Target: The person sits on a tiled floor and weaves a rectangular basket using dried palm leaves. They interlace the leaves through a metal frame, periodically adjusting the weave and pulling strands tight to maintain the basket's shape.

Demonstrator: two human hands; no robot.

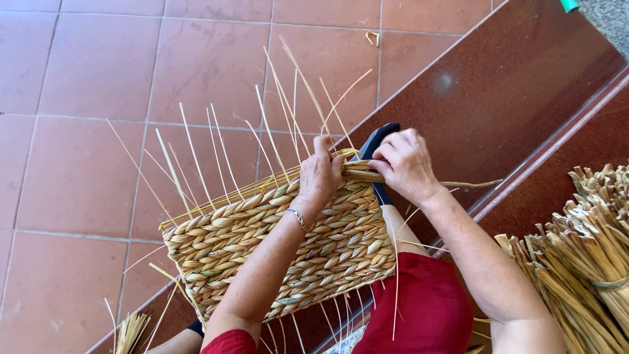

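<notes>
the woven basket panel [282, 242] rests on the person's lap at 6 o'clock, the left hand [320, 174] pinching its top edge and the right hand [405, 164] closed on a twisted strand [363, 172], so i think the rim row is being woven and next needs a firm pull.

Both hands — left hand [319, 176], right hand [404, 164] — grip the woven basket [262, 249] rim.
</notes>
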